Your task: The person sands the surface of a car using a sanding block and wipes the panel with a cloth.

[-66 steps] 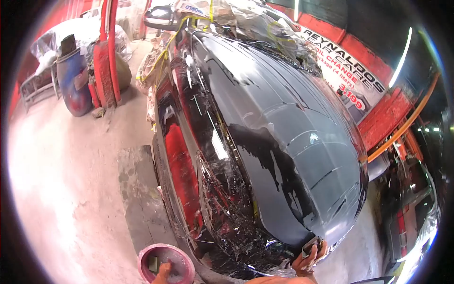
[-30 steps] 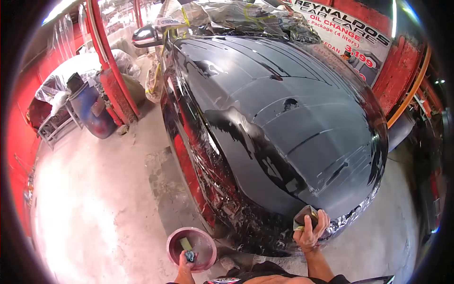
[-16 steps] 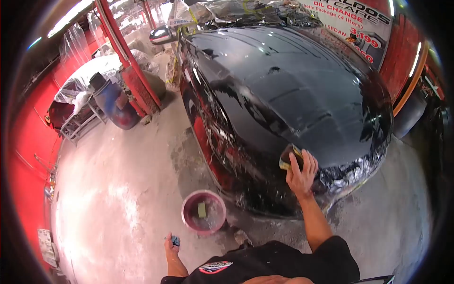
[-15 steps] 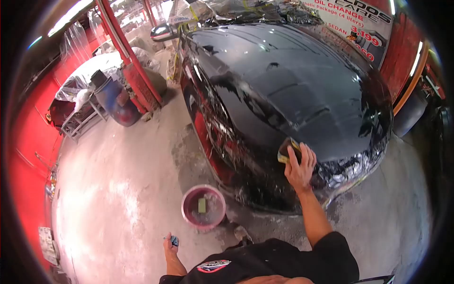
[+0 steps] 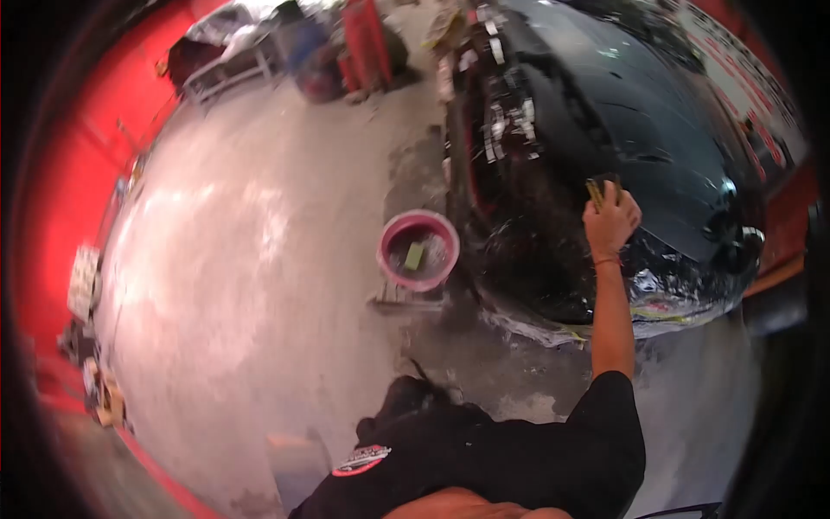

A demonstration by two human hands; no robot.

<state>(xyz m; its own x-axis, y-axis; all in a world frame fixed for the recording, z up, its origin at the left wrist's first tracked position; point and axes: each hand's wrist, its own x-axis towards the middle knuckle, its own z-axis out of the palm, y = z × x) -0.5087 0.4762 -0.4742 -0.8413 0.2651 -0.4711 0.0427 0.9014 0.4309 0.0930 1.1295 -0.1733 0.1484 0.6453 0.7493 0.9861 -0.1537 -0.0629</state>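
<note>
My right hand (image 5: 612, 223) reaches over the front of the car's dark hood (image 5: 661, 164). Its fingers are closed around a dark sanding block with yellow edges (image 5: 594, 196), which is at the hood's surface. Much of the block is hidden behind the fingers. Plastic sheeting (image 5: 510, 130) covers the car's side and front around the hood. My left hand does not show; the lower left, beside my black shirt (image 5: 501, 454), has only a blurred pale shape that I cannot make out.
A pink basin (image 5: 388, 227) stands beside the car's front corner, with a green block (image 5: 414, 256) in it. At the far left are a metal stand (image 5: 229, 78), a blue drum (image 5: 303, 52) and a red post (image 5: 367, 43). Boxes (image 5: 84, 281) line the red wall.
My view has swung down and left, so the car and basin sit higher and farther right. My left hand, which held a bluish thing, has gone out of view. My right hand keeps the sanding block.
</note>
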